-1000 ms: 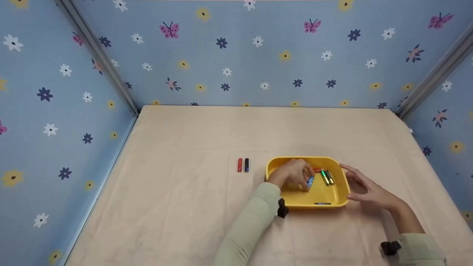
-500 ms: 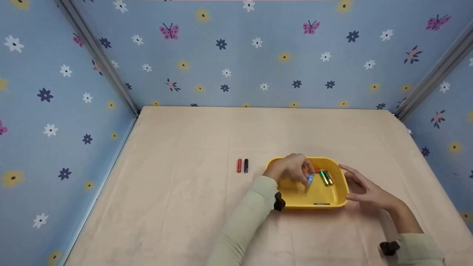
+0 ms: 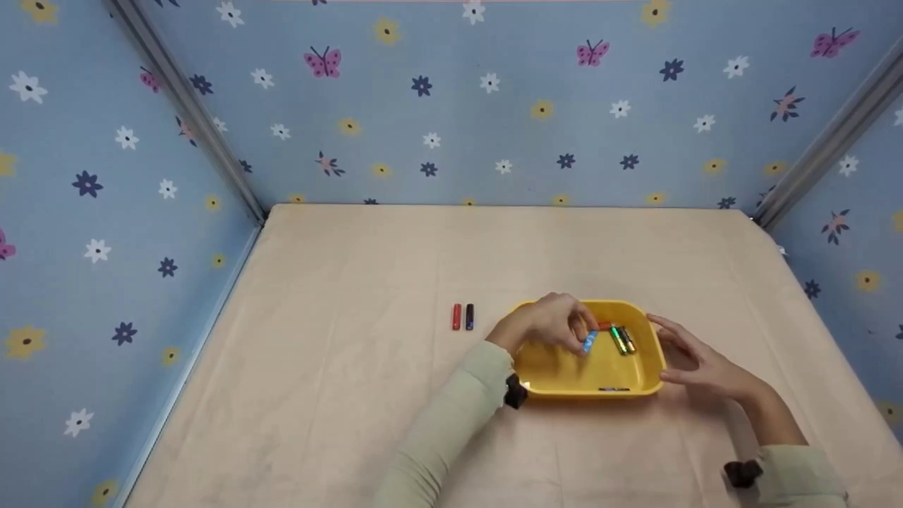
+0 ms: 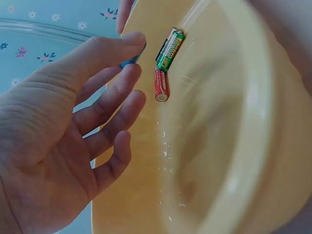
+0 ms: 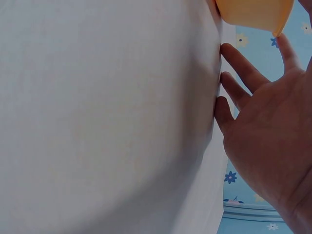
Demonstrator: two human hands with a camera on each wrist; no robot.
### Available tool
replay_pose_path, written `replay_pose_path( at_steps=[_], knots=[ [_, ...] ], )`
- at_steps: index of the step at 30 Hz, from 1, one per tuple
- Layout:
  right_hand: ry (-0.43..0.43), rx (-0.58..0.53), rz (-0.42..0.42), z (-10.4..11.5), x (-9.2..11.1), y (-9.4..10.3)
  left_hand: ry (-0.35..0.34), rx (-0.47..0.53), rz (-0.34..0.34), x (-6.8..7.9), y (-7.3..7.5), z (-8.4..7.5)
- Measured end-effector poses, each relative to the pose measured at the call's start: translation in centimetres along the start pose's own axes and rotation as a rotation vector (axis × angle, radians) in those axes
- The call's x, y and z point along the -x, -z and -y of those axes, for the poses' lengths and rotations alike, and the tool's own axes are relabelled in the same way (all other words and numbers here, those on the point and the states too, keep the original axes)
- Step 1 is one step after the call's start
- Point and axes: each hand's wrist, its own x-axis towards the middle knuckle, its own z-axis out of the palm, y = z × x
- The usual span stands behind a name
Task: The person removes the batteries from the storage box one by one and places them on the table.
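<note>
My left hand (image 3: 557, 322) reaches over the left part of a yellow plastic tub (image 3: 564, 392). Thumb and fingertips pinch a light blue battery (image 3: 590, 343), tilted inside the rim; in the left wrist view most of that blue battery (image 4: 130, 60) is hidden by the fingers. Right of it, a green-and-gold battery (image 3: 619, 340) lies beside a black-and-gold battery (image 3: 628, 339), with a red battery (image 3: 604, 326) at their far end. My right hand (image 3: 716, 368) touches the tub's right end with spread fingers; the right wrist view shows its fingertips near the tub wall (image 5: 253, 12).
On the cloth-covered table (image 3: 338, 353), left of the tub, a red battery (image 3: 457, 317) and a dark battery (image 3: 470, 317) lie side by side. Another dark battery (image 3: 614, 389) lies along the tub's near wall. Flower-patterned panels (image 3: 487, 106) border the table's back and sides.
My left hand has drawn slightly left and up with the blue battery, its forearm shifting left. The right hand keeps its place at the tub's end.
</note>
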Motion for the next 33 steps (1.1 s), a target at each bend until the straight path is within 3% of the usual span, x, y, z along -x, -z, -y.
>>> replay_pose_path(
  at_steps=[10,20,26,33],
  knots=[
    [-0.002,0.009,0.008,0.2,0.1,0.2,-0.057,0.003,-0.11,2.1,0.4,0.8],
    [0.004,-0.007,-0.003,0.0,0.1,-0.1,-0.064,0.031,-0.185,4.5,1.7,1.8],
    [-0.003,-0.01,-0.005,0.1,0.0,-0.1,-0.044,0.052,-0.259,6.1,2.9,3.0],
    [0.016,-0.011,0.001,0.0,0.1,0.0,-0.083,0.034,-0.303,7.9,3.9,4.5]
  ],
)
